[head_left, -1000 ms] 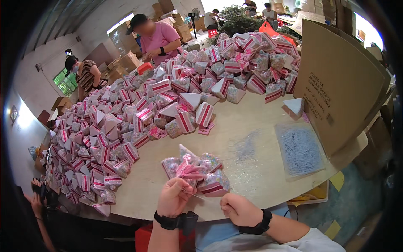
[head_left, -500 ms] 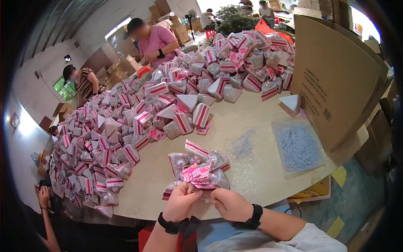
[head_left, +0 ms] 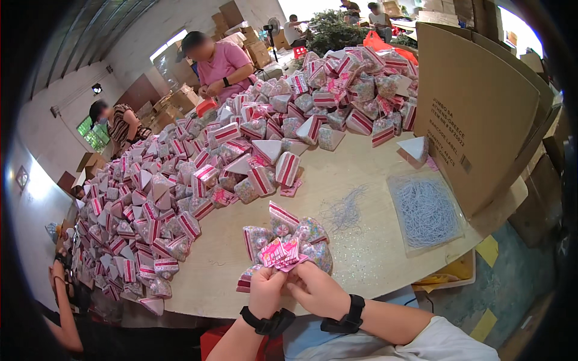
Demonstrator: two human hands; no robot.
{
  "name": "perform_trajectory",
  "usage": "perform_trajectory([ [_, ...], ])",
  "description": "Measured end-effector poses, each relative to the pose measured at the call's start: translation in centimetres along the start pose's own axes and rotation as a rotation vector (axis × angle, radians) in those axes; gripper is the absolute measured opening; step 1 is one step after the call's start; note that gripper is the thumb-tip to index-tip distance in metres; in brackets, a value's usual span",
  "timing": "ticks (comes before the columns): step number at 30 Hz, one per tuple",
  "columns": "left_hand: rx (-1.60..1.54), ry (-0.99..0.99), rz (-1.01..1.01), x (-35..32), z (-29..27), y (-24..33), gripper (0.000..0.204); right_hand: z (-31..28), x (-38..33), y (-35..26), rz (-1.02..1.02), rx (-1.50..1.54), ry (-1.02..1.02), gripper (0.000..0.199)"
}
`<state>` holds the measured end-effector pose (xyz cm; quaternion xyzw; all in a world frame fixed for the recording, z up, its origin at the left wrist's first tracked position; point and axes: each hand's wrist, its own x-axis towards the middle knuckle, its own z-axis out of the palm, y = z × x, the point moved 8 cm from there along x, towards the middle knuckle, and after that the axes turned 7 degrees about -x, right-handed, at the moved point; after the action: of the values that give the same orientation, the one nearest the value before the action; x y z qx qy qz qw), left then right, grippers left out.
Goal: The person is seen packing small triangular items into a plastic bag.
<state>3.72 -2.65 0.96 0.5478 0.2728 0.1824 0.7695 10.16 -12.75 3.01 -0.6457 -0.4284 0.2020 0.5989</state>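
Observation:
Low at the table's front, my left hand [head_left: 267, 293] is closed on a small bunch of pink printed tags [head_left: 283, 253], thumb and fingers pinched at their lower edge. Beside it, my right hand [head_left: 319, 290] pinches the same bunch from the right, its fingertips close to the left ones. Any string at the fingertips is too small to make out. Just beyond the tags lie several cake-slice ornaments [head_left: 282, 218], white and glittery with pink stripes, in a loose cluster. Both wrists wear black bands.
A large heap of similar cake-slice ornaments [head_left: 174, 180] covers the left and back of the table. Loose pale strings [head_left: 349, 207] lie right of the cluster, near a clear bag of string [head_left: 426, 210]. An upright cardboard box [head_left: 475, 114] stands at right. Other people work beyond the heap.
My right hand has moved left and up, from beside the left hand to the pink tags. The tags have tilted, and my left hand has shifted slightly downward.

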Motion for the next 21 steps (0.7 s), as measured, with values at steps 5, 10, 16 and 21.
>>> perform_trajectory([
  [5,-0.131,0.048,0.013,-0.8,1.0,1.1,0.020,2.8,1.0,1.7,0.170,0.502,-0.173,0.028],
  [10,0.067,-0.012,0.261,-2.3,-1.0,1.4,0.028,4.5,1.6,2.0,0.489,0.748,-0.327,0.027],
  [16,0.510,-0.094,0.344,-5.4,0.0,1.9,0.031,4.4,3.9,2.0,0.529,0.899,-0.162,0.019],
  [21,0.606,-0.156,0.439,-8.3,0.4,1.1,0.031,4.3,5.3,1.9,0.508,1.040,-0.156,0.013],
])
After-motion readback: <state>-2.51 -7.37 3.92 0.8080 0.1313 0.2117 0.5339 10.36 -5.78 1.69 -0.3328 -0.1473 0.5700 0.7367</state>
